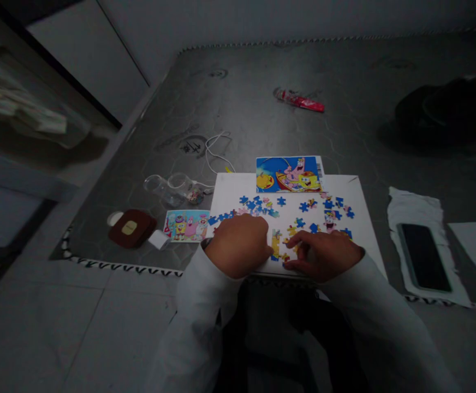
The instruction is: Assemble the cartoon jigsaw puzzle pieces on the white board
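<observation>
A white board (238,185) at the table's front edge carries loose blue, pink and yellow puzzle pieces (254,205). My left hand (240,245) rests curled on its left front part; its fingertips are hidden, close to a yellow strip of joined puzzle pieces (275,244). From the other side, my right hand (326,255) reaches in with thumb and index finger curved around a small yellow puzzle piece (290,253). Behind the loose pieces lies a cartoon picture card (289,174). More blue pieces (314,227) are scattered beyond my right hand.
Left of the board are a second cartoon card (186,226), clear plastic cups (178,188), a brown case (131,228) and a white block (159,239). On the right, a phone (424,256) lies on white paper. A red wrapper (303,102) and dark bag (446,112) lie farther back.
</observation>
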Demonstrator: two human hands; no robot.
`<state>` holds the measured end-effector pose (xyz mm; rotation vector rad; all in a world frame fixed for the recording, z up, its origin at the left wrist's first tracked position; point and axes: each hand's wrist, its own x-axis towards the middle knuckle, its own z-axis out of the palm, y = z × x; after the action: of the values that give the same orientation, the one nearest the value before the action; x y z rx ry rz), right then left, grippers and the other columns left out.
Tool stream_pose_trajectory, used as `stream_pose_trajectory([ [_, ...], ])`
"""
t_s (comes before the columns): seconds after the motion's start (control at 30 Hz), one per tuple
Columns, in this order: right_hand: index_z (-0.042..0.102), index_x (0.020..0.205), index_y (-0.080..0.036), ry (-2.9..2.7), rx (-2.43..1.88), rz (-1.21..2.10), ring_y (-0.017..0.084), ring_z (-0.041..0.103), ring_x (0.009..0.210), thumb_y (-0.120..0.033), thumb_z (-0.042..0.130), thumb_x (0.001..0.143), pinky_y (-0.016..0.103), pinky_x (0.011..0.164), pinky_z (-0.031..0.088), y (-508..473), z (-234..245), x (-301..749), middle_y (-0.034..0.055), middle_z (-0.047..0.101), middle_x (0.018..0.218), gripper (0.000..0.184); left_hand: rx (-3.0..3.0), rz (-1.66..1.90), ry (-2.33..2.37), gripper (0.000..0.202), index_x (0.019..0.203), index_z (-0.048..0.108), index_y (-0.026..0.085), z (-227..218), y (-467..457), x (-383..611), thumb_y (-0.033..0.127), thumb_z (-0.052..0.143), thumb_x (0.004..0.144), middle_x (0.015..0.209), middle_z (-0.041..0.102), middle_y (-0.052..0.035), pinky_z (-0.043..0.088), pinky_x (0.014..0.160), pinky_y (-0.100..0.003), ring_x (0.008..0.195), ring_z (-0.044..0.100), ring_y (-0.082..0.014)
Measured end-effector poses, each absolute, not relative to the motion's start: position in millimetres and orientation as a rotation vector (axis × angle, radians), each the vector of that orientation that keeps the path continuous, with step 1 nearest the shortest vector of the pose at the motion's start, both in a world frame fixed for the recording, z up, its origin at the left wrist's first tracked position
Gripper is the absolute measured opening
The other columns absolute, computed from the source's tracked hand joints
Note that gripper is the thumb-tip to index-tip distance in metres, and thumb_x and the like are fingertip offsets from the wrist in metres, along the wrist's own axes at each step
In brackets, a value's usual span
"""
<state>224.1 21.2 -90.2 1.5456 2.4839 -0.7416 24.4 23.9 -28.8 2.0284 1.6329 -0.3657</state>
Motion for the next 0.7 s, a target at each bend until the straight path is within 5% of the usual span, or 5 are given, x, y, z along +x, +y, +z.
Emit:
stream_pose_trajectory([
  [0.33, 0.074, 0.100, -0.029, 2.356, 1.427, -0.654, 0.025, 0.072, 0.088, -0.027, 0.082, 0.075, 0.039, 0.079, 0.048, 24.3, -68.7, 207.7, -0.0031, 0.074, 0.083, 0.027, 2.027, -0.345, 1.648, 0.025, 0.086, 0.076, 0.021, -38.4, 26.4, 27.2, 0.043, 0.064, 0.084, 0.081, 0.074, -0.0092, 0.057, 0.079, -0.043, 0.086, 0.071, -0.0309],
  [0.7, 0.077, 0.096, -0.037, 2.373, 1.429, -0.584, 0.026, 0.071, 0.077, -0.032, 0.075, 0.077, 0.047, 0.081, 0.045, 22.7, -80.5, 216.0, -0.0036, 0.076, 0.085, 0.019, 2.069, -0.424, 1.607, 0.037, 0.113, 0.072, 0.020, -41.5, 27.3, 25.2, 0.042, 0.056, 0.088, 0.075, 0.071, -0.0079, 0.053, 0.074, -0.039, 0.080, 0.070, -0.0290],
])
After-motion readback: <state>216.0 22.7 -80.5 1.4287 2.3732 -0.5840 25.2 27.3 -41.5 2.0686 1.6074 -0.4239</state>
